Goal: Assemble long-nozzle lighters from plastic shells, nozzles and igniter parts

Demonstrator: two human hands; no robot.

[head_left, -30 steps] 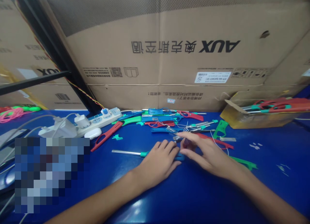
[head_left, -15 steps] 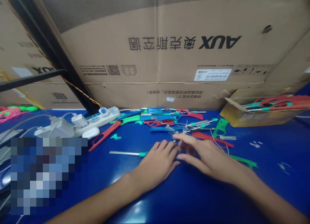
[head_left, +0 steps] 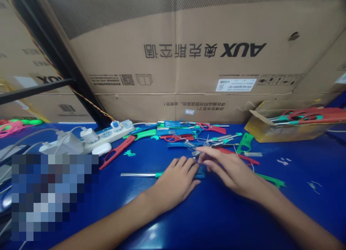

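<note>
A left hand (head_left: 175,183), its fingers close together and bent, pins a slender stick lighter with a blue plastic handle, teal collar and silver metal tube (head_left: 137,175) flat against a glossy blue surface (head_left: 216,221), the tube pointing out to the hand's left. At the handle's other end, the right hand (head_left: 235,172) curls thumb and fingers toward each other; whether anything is pinched between them cannot be told. Just beyond its fingertips lie thin white wires (head_left: 207,141) and a curved red plastic handle (head_left: 235,154), with a green plastic handle (head_left: 275,179) to its right. The wires look the likeliest trouble: a fingertip catching one could drag neighboring parts out of place or strain a lead. Should the left hand ease its pressure, the round tube could let the lighter swivel under the right hand's push. Small white slivers (head_left: 283,161), scattered farther right of the right hand, could be swept away by a passing forearm, and anything tiny beneath the curled fingers could slip unseen.
</note>
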